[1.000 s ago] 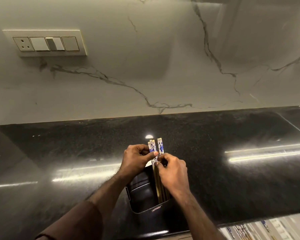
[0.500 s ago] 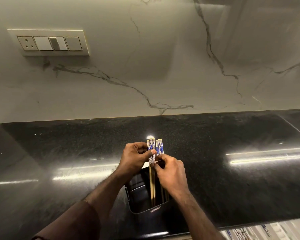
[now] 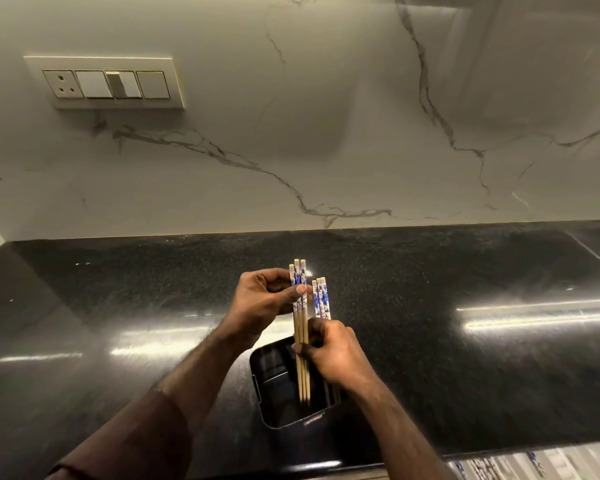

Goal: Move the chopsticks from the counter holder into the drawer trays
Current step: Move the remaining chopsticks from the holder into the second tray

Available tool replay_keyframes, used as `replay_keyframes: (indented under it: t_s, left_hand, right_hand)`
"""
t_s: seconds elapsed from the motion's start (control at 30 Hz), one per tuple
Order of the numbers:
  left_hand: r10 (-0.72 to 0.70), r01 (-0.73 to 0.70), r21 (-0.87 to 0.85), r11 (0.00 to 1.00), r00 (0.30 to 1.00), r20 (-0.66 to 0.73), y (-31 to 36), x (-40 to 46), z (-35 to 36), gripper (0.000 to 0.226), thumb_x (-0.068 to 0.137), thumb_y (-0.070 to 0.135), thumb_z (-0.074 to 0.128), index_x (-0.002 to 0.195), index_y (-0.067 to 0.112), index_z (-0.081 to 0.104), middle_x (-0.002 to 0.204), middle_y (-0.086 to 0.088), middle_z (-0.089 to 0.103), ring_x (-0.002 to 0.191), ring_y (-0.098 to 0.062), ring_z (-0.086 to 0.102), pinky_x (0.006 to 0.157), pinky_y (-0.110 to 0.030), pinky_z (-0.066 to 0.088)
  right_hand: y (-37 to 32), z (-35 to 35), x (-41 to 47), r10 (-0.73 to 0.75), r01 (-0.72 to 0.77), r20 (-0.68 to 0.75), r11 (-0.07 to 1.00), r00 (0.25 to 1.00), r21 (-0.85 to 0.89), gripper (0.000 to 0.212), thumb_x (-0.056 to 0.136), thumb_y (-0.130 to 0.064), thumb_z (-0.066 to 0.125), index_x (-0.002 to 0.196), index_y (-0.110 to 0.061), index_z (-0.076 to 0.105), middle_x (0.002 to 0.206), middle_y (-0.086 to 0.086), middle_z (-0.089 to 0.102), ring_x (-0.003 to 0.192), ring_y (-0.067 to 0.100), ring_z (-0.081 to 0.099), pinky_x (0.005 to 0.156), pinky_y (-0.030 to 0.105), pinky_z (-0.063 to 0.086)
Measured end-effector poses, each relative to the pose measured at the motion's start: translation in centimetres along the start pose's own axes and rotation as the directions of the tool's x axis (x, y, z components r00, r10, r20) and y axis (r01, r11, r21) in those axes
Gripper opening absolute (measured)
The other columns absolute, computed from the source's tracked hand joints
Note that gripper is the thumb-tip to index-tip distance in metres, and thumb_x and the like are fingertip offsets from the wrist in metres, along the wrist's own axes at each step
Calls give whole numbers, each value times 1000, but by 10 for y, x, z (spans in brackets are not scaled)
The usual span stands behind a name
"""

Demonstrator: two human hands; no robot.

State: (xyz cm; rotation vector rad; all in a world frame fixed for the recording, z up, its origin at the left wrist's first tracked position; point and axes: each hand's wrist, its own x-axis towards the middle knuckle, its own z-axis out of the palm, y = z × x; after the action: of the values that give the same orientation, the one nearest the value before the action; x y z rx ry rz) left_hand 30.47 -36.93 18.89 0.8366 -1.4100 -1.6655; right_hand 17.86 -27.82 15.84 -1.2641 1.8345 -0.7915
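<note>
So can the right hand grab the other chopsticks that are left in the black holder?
Probably yes. The right hand is already at the holder, right beside those chopsticks, and nothing blocks them.

The holder (image 3: 293,407) stands on the table (image 3: 430,358) at six o'clock; chopsticks (image 3: 301,358) in it; switch panel (image 3: 106,83) at ten o'clock.

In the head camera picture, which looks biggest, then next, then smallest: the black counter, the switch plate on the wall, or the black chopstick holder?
1. Black counter, by far the largest.
2. Switch plate and black chopstick holder look about alike; the holder sits nearer the camera and hands hide part of it, so I won't rank them.
</note>
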Motion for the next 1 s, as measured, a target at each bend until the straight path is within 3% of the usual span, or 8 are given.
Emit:
replay_keyframes:
  t_s: [0.13, 0.27, 0.43, 0.57, 0.73, 1.0]
  left_hand:
    - [47, -47, 20, 999, 999, 10, 27, 6, -3, 21, 71, 14, 76, 91, 8, 73, 89, -14, 77, 81, -25, 75, 68, -31, 61]
    - [65, -65, 12, 998, 998, -8, 57, 14, -6, 27, 71, 14, 75, 96, 7, 70, 90, -14, 77, 81, -25, 75, 65, -28, 60]
    - [104, -106, -42, 993, 993, -48, 81, 20, -4, 45, 74, 5, 71, 115, 23, 63, 89, -13, 77, 80, -24, 75, 63, -28, 59]
    - [135, -137, -31, 990, 990, -51, 84, 16, -4, 59, 80, -1, 68, 130, 29, 56, 92, -14, 76, 85, -25, 75, 67, -29, 60]
    - [130, -132, -13, 991, 989, -76, 88, 7, 0, 61, 67, 13, 76, 124, 26, 61, 91, -15, 76, 83, -27, 75, 65, -29, 60]
    - [143, -148, -27, 989, 982, -124, 102, -10, 1, 59, 64, 9, 79, 120, 22, 65, 95, -20, 75, 81, -31, 75, 65, -33, 61]
  right_hand:
    - [-1, -8, -3, -2, -9, 101, 994, 995, 109, 15, 85, -20, 74, 101, -20, 72, 94, -4, 76, 89, 5, 70, 77, 18, 53]
    - [-4, -16, -6, -25, -30, 213, 967, 977, 252, 13, 91, -16, 67, 103, -15, 71, 95, 0, 77, 90, 7, 72, 73, 21, 54]
    - [-6, -21, -11, -76, -59, 301, 908, 951, 415, 17, 93, -12, 64, 108, -6, 68, 99, 11, 76, 95, 22, 73, 78, 38, 61]
    - [-4, -25, -13, -109, -68, 331, 874, 937, 480, 18, 92, -12, 64, 109, -5, 68, 101, 16, 75, 98, 28, 72, 82, 41, 60]
    - [-2, -27, -19, -136, -80, 362, 849, 922, 522, 18, 90, -11, 68, 105, -3, 71, 100, 19, 74, 96, 31, 72, 80, 40, 59]
    - [-13, -35, -38, -141, -141, 411, 801, 900, 583, 26, 86, -14, 69, 104, 4, 69, 101, 24, 72, 93, 32, 71, 79, 44, 61]
